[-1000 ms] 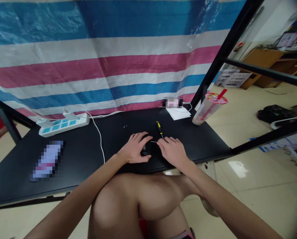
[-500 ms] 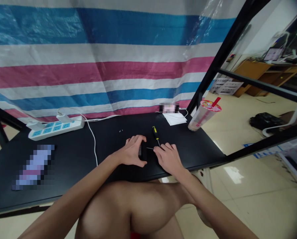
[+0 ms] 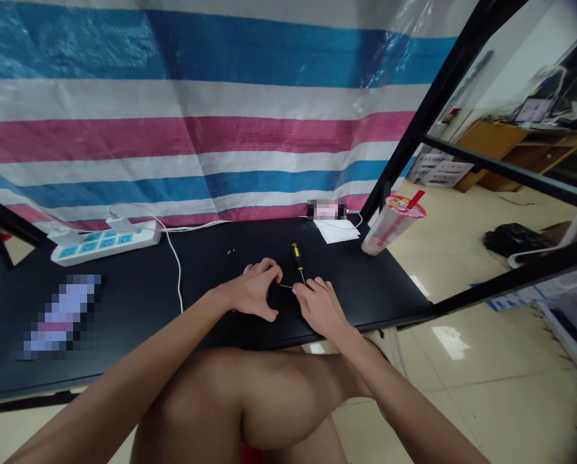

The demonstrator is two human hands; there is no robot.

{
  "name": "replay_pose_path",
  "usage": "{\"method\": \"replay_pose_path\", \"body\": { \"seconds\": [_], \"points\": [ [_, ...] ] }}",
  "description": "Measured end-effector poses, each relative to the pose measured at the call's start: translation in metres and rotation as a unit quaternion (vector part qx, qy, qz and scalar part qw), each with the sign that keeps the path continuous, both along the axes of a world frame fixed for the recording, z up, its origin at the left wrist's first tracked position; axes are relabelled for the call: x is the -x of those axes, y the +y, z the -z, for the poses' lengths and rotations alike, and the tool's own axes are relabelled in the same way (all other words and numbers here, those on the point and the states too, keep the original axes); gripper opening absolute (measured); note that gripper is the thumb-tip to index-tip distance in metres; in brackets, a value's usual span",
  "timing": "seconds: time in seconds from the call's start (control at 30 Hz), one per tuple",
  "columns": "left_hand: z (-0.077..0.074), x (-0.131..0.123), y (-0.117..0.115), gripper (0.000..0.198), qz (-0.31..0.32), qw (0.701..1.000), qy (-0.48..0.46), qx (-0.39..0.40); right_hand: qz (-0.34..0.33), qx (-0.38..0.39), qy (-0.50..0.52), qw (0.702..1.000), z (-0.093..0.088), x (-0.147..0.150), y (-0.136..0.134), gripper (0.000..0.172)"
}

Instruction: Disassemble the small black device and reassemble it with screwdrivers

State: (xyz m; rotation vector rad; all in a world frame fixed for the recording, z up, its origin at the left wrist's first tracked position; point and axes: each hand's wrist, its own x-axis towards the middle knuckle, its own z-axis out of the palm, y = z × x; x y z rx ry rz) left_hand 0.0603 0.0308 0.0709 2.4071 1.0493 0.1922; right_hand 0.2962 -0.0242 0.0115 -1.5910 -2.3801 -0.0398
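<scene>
My left hand (image 3: 256, 290) is curled around a small black block-like object (image 3: 273, 296), gripping it between thumb and fingers on the table; its kind cannot be made out. From my right hand (image 3: 320, 306) a thin metal screwdriver shaft (image 3: 286, 286) points left to the black object's side. Fingers closed over the rest of that screwdriver hide its handle. Just beyond the right hand lies a second screwdriver (image 3: 296, 256) with a yellow and black handle, its shaft running toward my fingers. Several tiny shiny pieces (image 3: 231, 251), perhaps screws, lie beyond my left hand.
A white power strip (image 3: 107, 243) with plugs and a white cable (image 3: 176, 264) occupy the left. A blurred-out phone-like item (image 3: 63, 316) lies nearer. Behind right are white paper (image 3: 336, 232) and a drink cup (image 3: 392, 225) with a straw. A striped sheet (image 3: 196, 142) hangs behind.
The black object has turned slightly in my left hand, and its pale grey patch no longer shows. My right hand keeps the shaft against its side. The whole view has shifted a little.
</scene>
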Motion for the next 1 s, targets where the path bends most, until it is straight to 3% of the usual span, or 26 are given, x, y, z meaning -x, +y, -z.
{"method": "replay_pose_path", "body": {
  "seconds": [0.2, 0.43, 0.8, 1.0],
  "points": [
    [-0.006, -0.015, 0.004, 0.068, -0.005, 0.997, 0.072, 0.019, 0.003, -0.009, -0.005, 1.000, 0.001, 0.000, 0.000, 0.031],
    [-0.004, -0.018, 0.008, 0.070, 0.009, 0.996, 0.082, 0.023, 0.000, -0.019, -0.010, 1.000, 0.003, -0.001, 0.000, 0.031],
    [-0.001, -0.005, -0.002, 0.066, 0.005, 0.998, 0.011, -0.061, 0.004, -0.022, 0.016, 1.000, 0.006, -0.001, 0.002, 0.032],
    [0.000, 0.000, -0.005, 0.064, -0.008, 0.997, -0.039, -0.064, 0.000, -0.035, 0.036, 0.999, 0.009, -0.002, 0.004, 0.032]
  ]
}}
